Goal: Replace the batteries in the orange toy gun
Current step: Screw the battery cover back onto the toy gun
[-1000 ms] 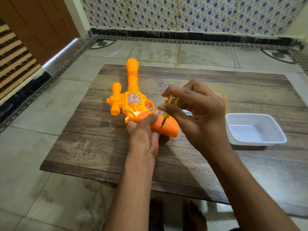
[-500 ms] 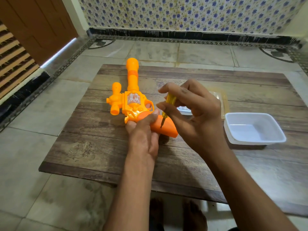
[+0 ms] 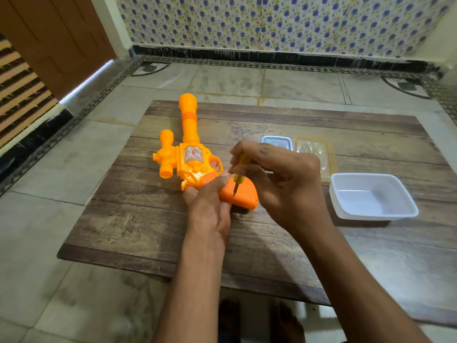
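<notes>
- Orange toy gun [image 3: 191, 159] lay flat on the wooden table [image 3: 128, 219], barrel pointing away, grip end nearest the hands.
- Left hand [image 3: 210, 206] rested on the gun where body meets grip, fingers laid forward over the orange plastic, pressing it down against the tabletop.
- Right hand [image 3: 284, 184] was curled round a small yellow screwdriver [image 3: 239, 175], pinched between thumb and fingers, just right of the left hand.
- Screwdriver stood nearly upright, dark tip touching the top face of the gun's grip [image 3: 241, 196], just beside the left fingertips.
- Clear silvery panel on the gun's body, just beyond the left hand, bore a raised pattern; no letters legible there.
- No brand, label or writing readable anywhere on the gun, the screwdriver or the containers.
- White plastic tub [image 3: 371, 196] sat on the table to the right of the right hand, apart from it.
- Small clear lidded box [image 3: 277, 141] and a clear blister tray [image 3: 314, 152] lay beyond the right hand, side by side; contents could not be told.
- Bare feet [image 3: 259, 323] showed below the near table edge, between the two forearms.
</notes>
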The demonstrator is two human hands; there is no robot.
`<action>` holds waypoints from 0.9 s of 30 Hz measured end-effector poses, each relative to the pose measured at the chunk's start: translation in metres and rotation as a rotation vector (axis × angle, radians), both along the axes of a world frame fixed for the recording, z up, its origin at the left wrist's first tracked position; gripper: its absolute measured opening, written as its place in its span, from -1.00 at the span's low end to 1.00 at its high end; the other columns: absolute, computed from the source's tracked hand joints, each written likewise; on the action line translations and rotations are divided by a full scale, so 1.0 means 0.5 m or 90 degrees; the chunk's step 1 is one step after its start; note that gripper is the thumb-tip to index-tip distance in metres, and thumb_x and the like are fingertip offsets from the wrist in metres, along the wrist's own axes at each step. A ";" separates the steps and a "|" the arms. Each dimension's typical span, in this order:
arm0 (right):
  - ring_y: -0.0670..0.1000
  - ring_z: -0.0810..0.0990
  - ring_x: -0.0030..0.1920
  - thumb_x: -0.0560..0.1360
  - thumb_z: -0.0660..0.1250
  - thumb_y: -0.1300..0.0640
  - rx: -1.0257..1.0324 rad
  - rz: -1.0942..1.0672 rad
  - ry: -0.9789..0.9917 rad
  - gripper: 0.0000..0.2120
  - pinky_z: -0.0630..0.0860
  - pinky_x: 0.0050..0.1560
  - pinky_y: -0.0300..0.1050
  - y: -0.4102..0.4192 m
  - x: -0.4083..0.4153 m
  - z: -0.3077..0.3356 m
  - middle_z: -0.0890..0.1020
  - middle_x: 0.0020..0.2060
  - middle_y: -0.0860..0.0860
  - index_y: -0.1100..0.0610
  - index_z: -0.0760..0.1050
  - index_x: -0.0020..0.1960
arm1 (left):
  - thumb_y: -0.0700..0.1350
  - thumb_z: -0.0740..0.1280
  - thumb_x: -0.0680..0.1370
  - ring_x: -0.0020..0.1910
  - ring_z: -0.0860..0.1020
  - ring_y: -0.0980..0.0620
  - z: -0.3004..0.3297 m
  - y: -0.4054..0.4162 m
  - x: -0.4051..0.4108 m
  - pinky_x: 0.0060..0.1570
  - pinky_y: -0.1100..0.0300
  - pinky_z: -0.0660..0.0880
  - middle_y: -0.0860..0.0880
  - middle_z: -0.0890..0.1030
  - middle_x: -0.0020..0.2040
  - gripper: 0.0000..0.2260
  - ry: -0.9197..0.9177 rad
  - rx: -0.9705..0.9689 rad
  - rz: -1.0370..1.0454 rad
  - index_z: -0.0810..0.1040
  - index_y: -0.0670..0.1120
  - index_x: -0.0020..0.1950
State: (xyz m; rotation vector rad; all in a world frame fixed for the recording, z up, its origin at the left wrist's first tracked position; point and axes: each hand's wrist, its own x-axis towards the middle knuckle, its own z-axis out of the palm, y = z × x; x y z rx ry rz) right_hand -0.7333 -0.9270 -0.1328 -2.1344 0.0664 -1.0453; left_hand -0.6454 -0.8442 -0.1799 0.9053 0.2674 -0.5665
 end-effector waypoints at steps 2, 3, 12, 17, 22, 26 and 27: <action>-0.17 0.70 -0.08 0.50 0.46 0.43 -0.002 -0.043 -0.005 -0.84 0.68 -0.12 -0.14 0.000 -0.001 0.000 0.73 -0.13 -0.03 0.27 0.68 0.03 | -0.48 0.34 0.51 0.28 0.62 -0.30 0.000 0.000 0.000 0.26 -0.42 0.50 -0.29 0.60 0.35 -0.43 -0.009 -0.002 -0.002 0.40 -0.20 0.50; -0.21 0.69 -0.09 0.50 0.47 0.40 -0.010 -0.062 -0.009 -0.86 0.67 -0.15 -0.13 0.000 -0.001 -0.001 0.72 -0.13 -0.06 0.26 0.69 0.03 | -0.48 0.35 0.51 0.29 0.62 -0.29 0.002 0.000 -0.001 0.27 -0.42 0.50 -0.29 0.60 0.35 -0.44 -0.009 -0.004 -0.002 0.41 -0.19 0.49; -0.04 0.62 -0.24 0.46 0.60 0.16 -0.078 -0.189 -0.034 -0.82 0.58 -0.25 -0.06 0.003 0.002 -0.007 0.66 -0.22 0.05 0.25 0.68 -0.05 | -0.42 0.41 0.50 0.28 0.63 -0.27 -0.007 0.008 0.010 0.17 -0.47 0.52 -0.25 0.64 0.31 -0.48 -0.009 0.000 -0.012 0.46 -0.21 0.46; -0.03 0.57 -0.26 0.46 0.59 0.20 -0.045 -0.142 -0.033 -0.82 0.55 -0.20 -0.36 0.007 0.007 0.001 0.57 -0.24 0.09 0.26 0.68 -0.02 | -0.48 0.33 0.53 0.24 0.64 -0.31 -0.001 0.006 0.004 0.17 -0.39 0.56 -0.33 0.61 0.32 -0.48 -0.037 -0.017 -0.021 0.43 -0.21 0.47; 0.06 0.65 -0.12 0.52 0.48 0.33 -0.006 -0.045 -0.037 -0.86 0.61 -0.11 -0.01 -0.008 0.003 0.003 0.64 -0.12 0.12 0.30 0.67 0.07 | -0.46 0.33 0.53 0.28 0.61 -0.36 0.007 -0.002 -0.005 0.20 -0.48 0.50 -0.34 0.60 0.32 -0.49 -0.042 -0.010 -0.034 0.43 -0.21 0.48; 0.01 0.73 0.03 0.50 0.39 0.52 0.081 0.051 -0.015 -0.78 0.66 0.02 -0.05 -0.009 -0.007 0.002 0.72 -0.02 0.13 0.35 0.64 0.11 | -0.47 0.31 0.54 0.31 0.59 -0.34 0.002 -0.002 -0.004 0.23 -0.40 0.53 -0.36 0.58 0.34 -0.51 -0.047 -0.013 -0.028 0.43 -0.24 0.47; 0.00 0.74 0.04 0.49 0.38 0.54 0.101 0.057 -0.012 -0.73 0.68 0.01 -0.05 -0.008 -0.008 0.001 0.72 -0.01 0.13 0.34 0.64 0.14 | -0.46 0.31 0.55 0.30 0.60 -0.36 0.003 -0.001 -0.006 0.23 -0.43 0.51 -0.37 0.59 0.32 -0.52 -0.046 -0.012 -0.030 0.43 -0.25 0.46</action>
